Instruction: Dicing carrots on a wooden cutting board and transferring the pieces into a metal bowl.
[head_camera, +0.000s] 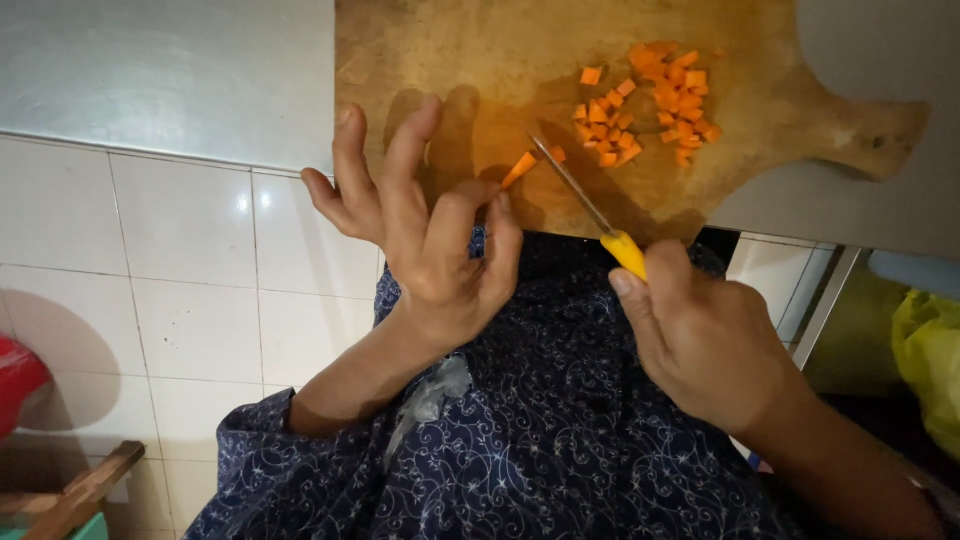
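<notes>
Right hand (700, 335) gripping knife (590, 205) (yellow handle) | left hand (425, 225) pinching carrot strip (519, 168), other fingers splayed

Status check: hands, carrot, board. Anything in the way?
Left hand pinching carrot strip on cutting board. Right hand gripping yellow-handled knife, blade at the strip. Diced carrot pile sits beyond, clear of the blade.

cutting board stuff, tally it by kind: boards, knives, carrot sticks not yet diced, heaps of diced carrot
wooden cutting board: 1
yellow-handled knife: 1
carrot stick: 1
heaps of diced carrot: 2
Total: 5
</notes>
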